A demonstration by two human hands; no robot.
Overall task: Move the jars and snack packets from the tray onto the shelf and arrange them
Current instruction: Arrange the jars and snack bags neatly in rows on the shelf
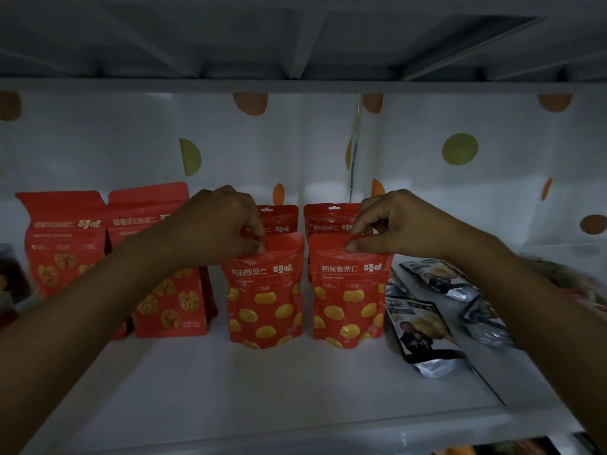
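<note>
pinching top edge of left pouch (pixel 264 300) with left grip (pixel 226 226), of right pouch (pixel 348 300) with right grip (pixel 394 224); held upright side by side on shelf (pixel 262 389), just beneath the grips.

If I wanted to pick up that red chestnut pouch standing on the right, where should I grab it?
Probably the flat sealed top strip, pinched from above and in front. The right red pouch stands upright on the shelf, belly bulging, the left red pouch close beside; the right hand pinches it there.
</note>
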